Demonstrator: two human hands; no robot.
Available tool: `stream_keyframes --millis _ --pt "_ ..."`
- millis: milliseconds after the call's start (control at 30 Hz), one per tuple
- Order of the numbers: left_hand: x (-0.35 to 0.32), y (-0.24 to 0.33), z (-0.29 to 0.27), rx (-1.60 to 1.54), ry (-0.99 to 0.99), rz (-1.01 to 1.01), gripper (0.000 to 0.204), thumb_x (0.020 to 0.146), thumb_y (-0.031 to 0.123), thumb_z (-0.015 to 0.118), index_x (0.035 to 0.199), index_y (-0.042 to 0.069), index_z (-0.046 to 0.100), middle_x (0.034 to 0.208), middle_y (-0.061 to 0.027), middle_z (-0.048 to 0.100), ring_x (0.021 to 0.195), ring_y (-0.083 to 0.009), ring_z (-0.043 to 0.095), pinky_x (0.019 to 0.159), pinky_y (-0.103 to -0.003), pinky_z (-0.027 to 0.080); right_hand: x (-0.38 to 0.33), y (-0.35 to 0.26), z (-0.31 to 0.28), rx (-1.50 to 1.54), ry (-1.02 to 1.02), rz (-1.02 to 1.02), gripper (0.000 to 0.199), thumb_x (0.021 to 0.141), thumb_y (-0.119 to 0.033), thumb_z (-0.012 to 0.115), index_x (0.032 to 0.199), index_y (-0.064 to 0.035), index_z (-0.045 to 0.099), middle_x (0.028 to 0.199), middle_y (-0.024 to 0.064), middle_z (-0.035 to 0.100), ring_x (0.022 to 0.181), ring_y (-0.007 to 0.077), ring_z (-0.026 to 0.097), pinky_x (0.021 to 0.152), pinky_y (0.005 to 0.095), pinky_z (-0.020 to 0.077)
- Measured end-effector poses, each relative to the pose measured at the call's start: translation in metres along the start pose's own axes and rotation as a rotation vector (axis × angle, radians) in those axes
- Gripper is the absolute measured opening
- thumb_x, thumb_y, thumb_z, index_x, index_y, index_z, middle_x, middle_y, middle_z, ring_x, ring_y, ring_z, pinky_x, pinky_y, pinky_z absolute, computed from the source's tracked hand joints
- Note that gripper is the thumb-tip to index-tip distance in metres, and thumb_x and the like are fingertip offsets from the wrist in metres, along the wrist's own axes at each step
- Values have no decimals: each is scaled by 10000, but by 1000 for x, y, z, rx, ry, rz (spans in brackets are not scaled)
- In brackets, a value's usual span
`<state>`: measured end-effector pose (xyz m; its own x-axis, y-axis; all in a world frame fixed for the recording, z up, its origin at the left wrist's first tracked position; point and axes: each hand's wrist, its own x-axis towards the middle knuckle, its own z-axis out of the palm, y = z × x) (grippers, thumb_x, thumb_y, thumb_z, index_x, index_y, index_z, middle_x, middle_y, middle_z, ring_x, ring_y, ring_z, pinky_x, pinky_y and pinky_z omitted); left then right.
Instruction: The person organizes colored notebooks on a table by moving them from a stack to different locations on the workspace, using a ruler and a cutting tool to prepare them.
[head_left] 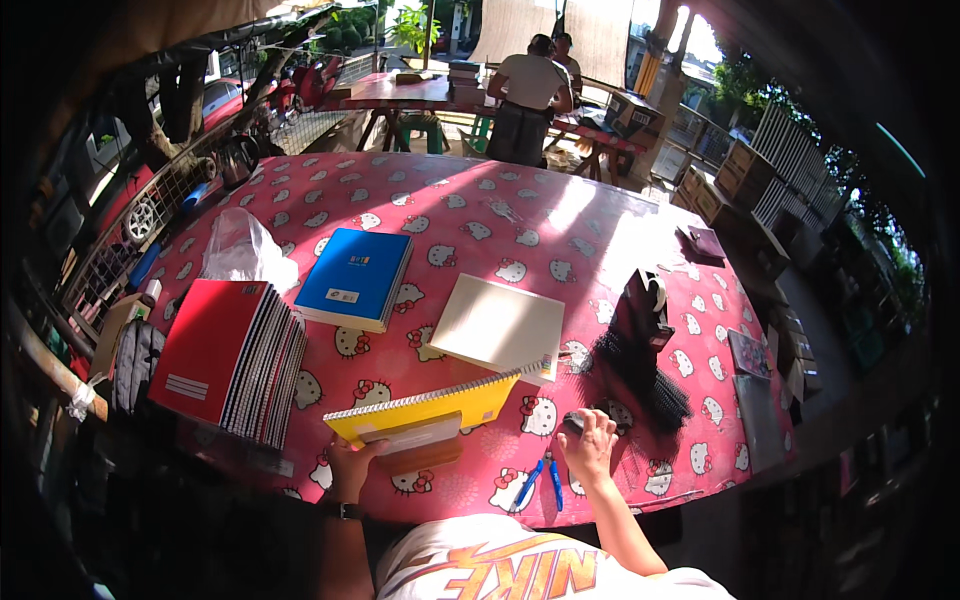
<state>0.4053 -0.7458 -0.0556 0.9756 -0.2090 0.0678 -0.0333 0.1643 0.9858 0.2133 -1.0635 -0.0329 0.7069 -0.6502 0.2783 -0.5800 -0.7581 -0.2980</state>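
My left hand [352,468] grips a yellow spiral notebook [470,405] by its lower left corner, holding it tilted up on the table with the wire spine along the top. Under the notebook lies a brown flat piece [420,457]. My right hand [592,440] rests on the table, its fingers curled over a small dark object [573,423] whose kind I cannot make out. Blue-handled pliers [541,482] lie just left of that hand. Beyond it is a heap of black spiral binding coils [645,385]. A cream cover sheet or pad [498,322] sits behind the notebook.
Red spiral notebooks [210,340] are stacked at the left, beside a blue notebook stack [355,275] and a clear plastic bag [245,250]. A black dispenser-like device [652,305] stands at the right. Two people [530,95] are at a far table [400,92]. Boxes [745,170] line the right.
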Motion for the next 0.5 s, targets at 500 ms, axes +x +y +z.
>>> stream_keyframes --millis 500 --pt "-38 63 23 385 110 509 227 776 123 679 926 -17 580 899 -105 595 828 -199 553 730 -308 448 -56 -22 5 -61 -412 -97 878 581 -423 786 1282 -98 368 1172 155 405 1096 333 396 867 450 385"
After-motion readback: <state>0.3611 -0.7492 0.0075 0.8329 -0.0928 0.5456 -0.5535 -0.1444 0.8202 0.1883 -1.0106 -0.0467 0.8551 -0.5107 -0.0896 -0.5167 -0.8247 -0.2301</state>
